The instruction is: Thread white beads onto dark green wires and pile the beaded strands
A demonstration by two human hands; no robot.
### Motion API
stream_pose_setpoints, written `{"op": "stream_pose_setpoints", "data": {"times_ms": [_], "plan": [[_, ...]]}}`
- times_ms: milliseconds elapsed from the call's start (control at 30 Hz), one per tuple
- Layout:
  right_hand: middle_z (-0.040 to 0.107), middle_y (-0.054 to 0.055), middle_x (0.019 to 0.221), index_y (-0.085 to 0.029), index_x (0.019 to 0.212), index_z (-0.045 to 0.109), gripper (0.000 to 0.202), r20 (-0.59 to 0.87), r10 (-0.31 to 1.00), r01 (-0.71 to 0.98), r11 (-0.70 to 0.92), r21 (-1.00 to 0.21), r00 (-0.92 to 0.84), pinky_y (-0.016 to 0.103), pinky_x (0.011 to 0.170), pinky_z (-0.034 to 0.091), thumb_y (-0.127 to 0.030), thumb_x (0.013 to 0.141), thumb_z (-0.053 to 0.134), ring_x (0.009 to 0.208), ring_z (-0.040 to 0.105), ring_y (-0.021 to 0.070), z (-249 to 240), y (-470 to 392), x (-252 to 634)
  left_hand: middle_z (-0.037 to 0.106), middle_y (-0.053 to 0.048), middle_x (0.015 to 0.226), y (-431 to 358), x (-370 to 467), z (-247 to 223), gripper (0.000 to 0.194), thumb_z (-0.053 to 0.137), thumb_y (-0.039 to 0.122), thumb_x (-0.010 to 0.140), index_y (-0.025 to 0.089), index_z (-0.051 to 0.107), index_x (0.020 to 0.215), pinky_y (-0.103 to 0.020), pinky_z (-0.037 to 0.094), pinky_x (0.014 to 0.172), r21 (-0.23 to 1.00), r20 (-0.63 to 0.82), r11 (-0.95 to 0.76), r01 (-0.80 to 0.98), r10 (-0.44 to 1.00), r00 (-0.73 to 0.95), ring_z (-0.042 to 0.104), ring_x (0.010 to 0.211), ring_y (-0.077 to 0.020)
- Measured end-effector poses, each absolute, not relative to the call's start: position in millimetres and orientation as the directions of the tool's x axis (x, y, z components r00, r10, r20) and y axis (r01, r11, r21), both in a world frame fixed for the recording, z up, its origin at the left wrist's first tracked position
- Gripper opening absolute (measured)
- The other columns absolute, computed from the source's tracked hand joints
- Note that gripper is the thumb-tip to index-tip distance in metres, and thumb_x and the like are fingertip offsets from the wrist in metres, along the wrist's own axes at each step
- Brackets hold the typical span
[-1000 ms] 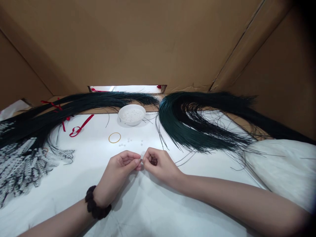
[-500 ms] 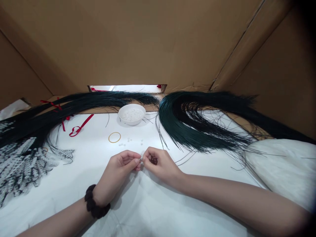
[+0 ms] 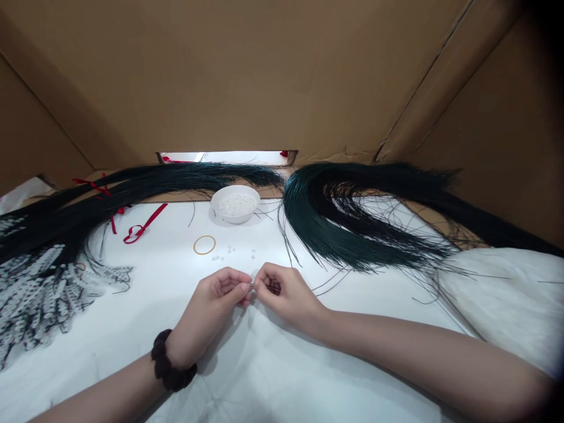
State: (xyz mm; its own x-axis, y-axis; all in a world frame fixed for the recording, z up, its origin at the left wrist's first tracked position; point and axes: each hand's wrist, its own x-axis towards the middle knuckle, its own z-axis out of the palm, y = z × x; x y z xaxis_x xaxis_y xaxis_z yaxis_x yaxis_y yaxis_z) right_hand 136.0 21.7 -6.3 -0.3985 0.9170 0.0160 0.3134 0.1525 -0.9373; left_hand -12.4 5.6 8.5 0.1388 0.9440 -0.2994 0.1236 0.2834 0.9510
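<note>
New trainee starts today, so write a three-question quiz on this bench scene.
1. True or false: the small round white bowl holds tiny white beads.
2. Which lies nearest the yellow rubber band ring? A) the red ribbon B) the loose white beads on the cloth C) the black scrunchie
3. Fill in: the left hand and right hand meet fingertip to fingertip, pinching a thin dark ____ between them.

Key: 1 true; 2 B; 3 strand, which trails right toward the curved bundle of dark green strands.
</note>
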Motion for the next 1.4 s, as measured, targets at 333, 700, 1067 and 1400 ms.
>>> {"op": "stream_pose_setpoints", "data": {"times_ms": [333, 700, 1067, 1400], "plan": [[0.049, -0.001, 0.058, -0.015, 0.063, 0.050, 0.013, 0.002, 0.926, 0.307, 0.127, -0.943, -0.377, 0.019, 0.050, 0.034, -0.019, 0.074, 0.045, 0.054, 0.044, 0.0082, -5, 24, 135, 0.054, 0.000, 0.070, 3, -13, 7, 0.012, 0.050, 0.026, 0.076, 0.016, 0.052, 0.082, -0.024, 0.041, 0.063, 0.962, -0.176, 0.140, 0.236, 0.975, 0.138, 0.051, 0.065, -0.0116], [0.057, 0.002, 0.059, -0.013, 0.072, 0.055, 0.015, -0.134, 0.844, 0.194, -0.036, -0.980, -0.519, 0.021, 0.050, 0.040, -0.025, 0.076, 0.048, 0.051, 0.050, 0.0087, -9, 29, 138, 0.060, 0.000, 0.074, -1, -15, 6, 0.009, 0.045, 0.022, 0.079, 0.019, 0.054, 0.078, -0.026, 0.041, 0.065, 0.865, 0.003, -0.093, 0.494, 0.984, 0.180, 0.053, 0.068, -0.0137], [0.056, 0.000, 0.053, -0.014, 0.073, 0.054, 0.013, -0.188, 0.837, 0.148, -0.129, -0.981, -0.515, 0.020, 0.047, 0.040, -0.026, 0.071, 0.055, 0.047, 0.049, 0.0081, -8, 28, 135, 0.059, -0.001, 0.078, -3, -14, 8, 0.013, 0.041, 0.023, 0.081, 0.019, 0.052, 0.083, -0.026, 0.042, 0.065, 0.876, 0.002, -0.089, 0.473, 0.983, 0.182, 0.055, 0.071, -0.0146], [0.054, -0.003, 0.055, -0.016, 0.073, 0.046, 0.014, -0.223, 0.717, 0.144, -0.170, -0.975, -0.660, 0.018, 0.046, 0.039, -0.007, 0.062, 0.045, 0.046, 0.050, 0.0075, -5, 41, 144, 0.049, 0.002, 0.070, -2, -15, 7, 0.009, 0.041, 0.015, 0.076, 0.020, 0.046, 0.081, -0.023, 0.038, 0.057, 0.833, 0.095, -0.104, 0.544, 0.994, 0.045, 0.045, 0.061, -0.0119]]}}
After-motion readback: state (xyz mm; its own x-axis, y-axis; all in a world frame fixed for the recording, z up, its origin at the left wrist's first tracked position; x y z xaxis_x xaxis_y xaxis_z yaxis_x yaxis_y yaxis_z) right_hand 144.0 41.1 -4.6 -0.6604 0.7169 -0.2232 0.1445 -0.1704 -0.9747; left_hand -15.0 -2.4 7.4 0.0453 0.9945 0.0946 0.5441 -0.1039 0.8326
